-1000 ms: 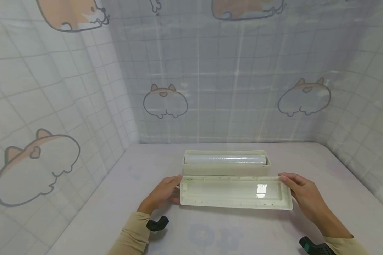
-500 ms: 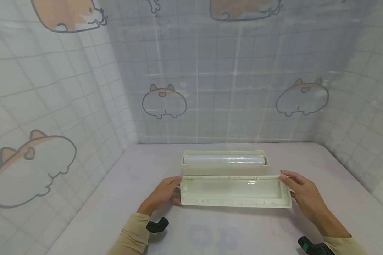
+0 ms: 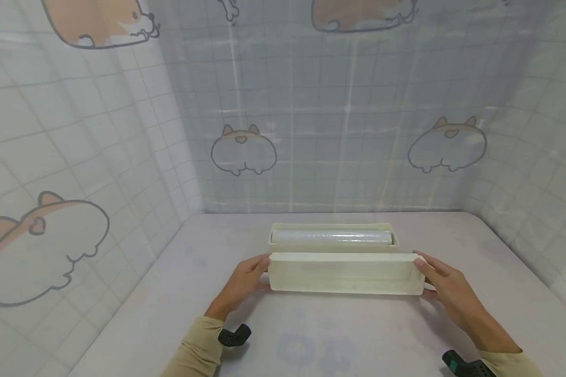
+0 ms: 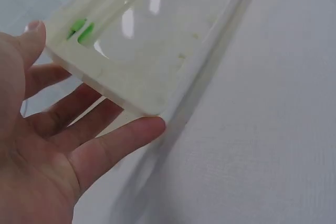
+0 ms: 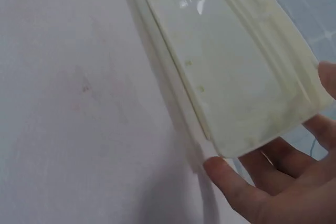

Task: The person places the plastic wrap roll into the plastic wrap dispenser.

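Head view above lid (image 3: 346,275); wrists closer

Lid (image 3: 346,274) in front of the box (image 3: 332,248); free room above the roll (image 3: 331,237)

A small curtained-off booth; what sort of room lies beyond I cannot tell.
Pale hangings (image 3: 320,89) printed with grid lines and cartoon corgis (image 3: 104,21) close in the back and both sides of my white counter (image 3: 382,340), and the plastic cover (image 3: 346,274) I hold and the shiny roll (image 3: 331,237) behind it look like household kitchen goods.
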The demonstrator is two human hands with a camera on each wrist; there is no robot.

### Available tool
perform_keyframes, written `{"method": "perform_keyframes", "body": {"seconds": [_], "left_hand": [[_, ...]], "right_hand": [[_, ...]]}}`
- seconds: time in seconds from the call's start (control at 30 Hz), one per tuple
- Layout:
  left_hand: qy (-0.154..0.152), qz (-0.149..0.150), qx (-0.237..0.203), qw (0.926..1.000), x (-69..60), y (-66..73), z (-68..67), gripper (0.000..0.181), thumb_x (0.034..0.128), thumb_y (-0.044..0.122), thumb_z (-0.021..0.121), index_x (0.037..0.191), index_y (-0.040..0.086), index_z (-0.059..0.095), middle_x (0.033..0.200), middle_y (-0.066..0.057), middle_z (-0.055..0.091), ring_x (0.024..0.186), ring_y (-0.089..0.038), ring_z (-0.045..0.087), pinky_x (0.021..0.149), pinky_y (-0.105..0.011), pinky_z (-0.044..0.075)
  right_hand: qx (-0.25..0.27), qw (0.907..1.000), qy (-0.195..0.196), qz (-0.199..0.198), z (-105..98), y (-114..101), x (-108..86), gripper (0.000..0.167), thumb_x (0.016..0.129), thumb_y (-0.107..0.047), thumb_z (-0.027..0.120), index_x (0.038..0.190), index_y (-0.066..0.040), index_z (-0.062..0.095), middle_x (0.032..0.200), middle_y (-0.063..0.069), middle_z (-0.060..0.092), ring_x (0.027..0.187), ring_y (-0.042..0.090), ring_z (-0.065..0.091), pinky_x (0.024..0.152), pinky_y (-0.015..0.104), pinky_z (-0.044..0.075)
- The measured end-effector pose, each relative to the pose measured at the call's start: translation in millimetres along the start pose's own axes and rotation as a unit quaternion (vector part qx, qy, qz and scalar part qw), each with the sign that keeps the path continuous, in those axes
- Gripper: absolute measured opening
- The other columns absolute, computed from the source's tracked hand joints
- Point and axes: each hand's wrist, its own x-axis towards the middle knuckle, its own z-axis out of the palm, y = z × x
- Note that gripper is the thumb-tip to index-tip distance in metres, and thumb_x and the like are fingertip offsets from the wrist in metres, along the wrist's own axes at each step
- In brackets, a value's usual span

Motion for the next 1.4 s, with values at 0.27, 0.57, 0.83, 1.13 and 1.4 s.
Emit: {"method": "perform_keyframes", "body": {"seconds": [0.27,0.57,0.83,1.13,1.4], "left_hand": [[0.018,0.005,-0.026,0.9995,1.4,-2.5,-5.8,0.059,0.1020,0.043,0.056,0.150,0.009,0.048,0.145,-0.012,0.052,0.125,-0.033,0.056,0.090,-0.043,0.057],[-0.026,0.000,-0.040,0.9988,3.0,-1.4,-9.7,0.063,0.1055,0.042,0.049,0.157,0.010,0.034,0.151,-0.020,0.043,0.118,-0.036,0.062,0.099,-0.045,0.051],[-0.017,0.006,-0.049,0.9986,2.7,0.7,-9.1,0.058,0.1059,0.034,0.052,0.155,0.006,0.037,0.148,-0.023,0.045,0.115,-0.038,0.063,0.098,-0.046,0.052],[-0.007,0.022,-0.072,0.9971,2.4,4.2,-8.2,0.056,0.1052,0.029,0.055,0.151,0.001,0.041,0.144,-0.025,0.049,0.118,-0.039,0.061,0.096,-0.044,0.053],[0.006,0.042,-0.057,0.9975,3.4,8.2,-6.7,0.048,0.1032,0.025,0.058,0.145,0.001,0.050,0.141,-0.022,0.052,0.118,-0.042,0.060,0.096,-0.045,0.053]], "right_hand": [[0.031,0.9982,-0.020,-0.047,-1.2,-2.3,-0.4,0.071,0.104,-0.042,0.054,0.158,-0.004,0.028,0.156,0.022,0.031,0.113,0.001,0.054,0.089,0.032,0.057],[0.029,0.9970,0.016,-0.070,-0.7,-6.7,0.0,0.068,0.102,-0.040,0.059,0.153,-0.001,0.036,0.151,0.017,0.039,0.110,-0.003,0.055,0.088,0.021,0.054],[0.054,0.9948,0.013,-0.085,1.1,-3.5,-1.9,0.069,0.104,-0.032,0.058,0.152,0.009,0.029,0.149,0.022,0.036,0.111,-0.005,0.056,0.091,0.019,0.053],[0.103,0.9891,-0.002,-0.105,-0.6,-1.4,-0.9,0.067,0.105,-0.023,0.057,0.151,0.014,0.025,0.147,0.014,0.040,0.112,-0.006,0.056,0.093,0.021,0.052],[0.112,0.9853,-0.034,-0.124,-3.4,-1.0,-0.3,0.067,0.106,-0.020,0.053,0.153,0.012,0.019,0.151,0.010,0.036,0.116,0.000,0.057,0.096,0.026,0.051]]}}
